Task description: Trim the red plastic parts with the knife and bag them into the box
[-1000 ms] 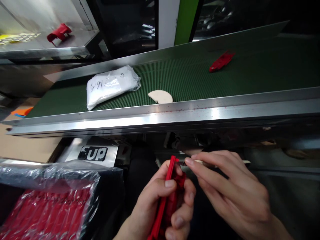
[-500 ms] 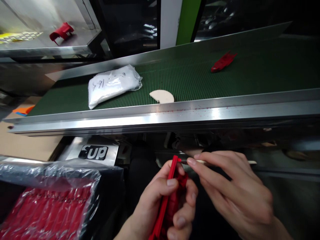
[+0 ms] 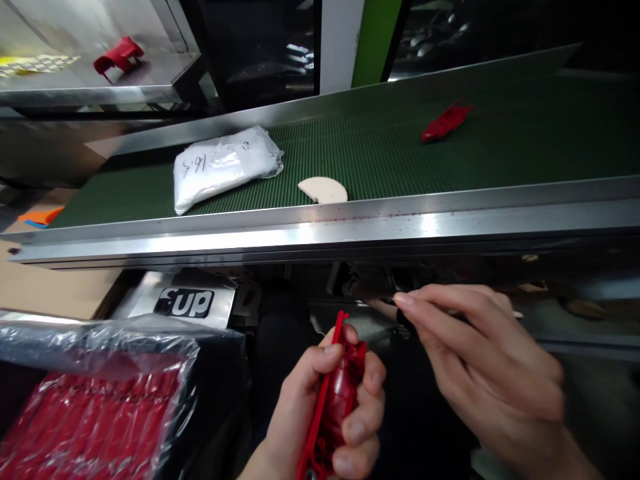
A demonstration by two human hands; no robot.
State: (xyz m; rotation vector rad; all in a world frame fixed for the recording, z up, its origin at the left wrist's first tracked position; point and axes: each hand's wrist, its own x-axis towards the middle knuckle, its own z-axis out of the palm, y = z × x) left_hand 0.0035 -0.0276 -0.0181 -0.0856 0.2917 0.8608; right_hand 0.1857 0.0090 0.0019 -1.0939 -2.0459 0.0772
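My left hand [image 3: 295, 393] is closed around a long red plastic part [image 3: 341, 393], held tilted with its narrow end up and its hollow side turned partly to the right. In my right hand [image 3: 485, 353], a slim tool with a thin dark tip [image 3: 388, 300] is pinched between thumb and fingers. A pale end of the tool sticks out behind the hand; the middle is hidden, and its exact kind is unclear. The tip is apart from the red part, up and to its right.
Beyond my hands runs a green conveyor belt [image 3: 380, 153] with a metal edge [image 3: 350, 223]. On it lie a white plastic-wrapped pack [image 3: 225, 167], a pale half-round piece [image 3: 325, 190] and another red part [image 3: 447, 123]. At lower left, a plastic-lined box holds several red parts [image 3: 100, 420].
My right hand has drawn the tool away from the red part, up and to the right. My left hand has turned the part, showing more of its hollow side.
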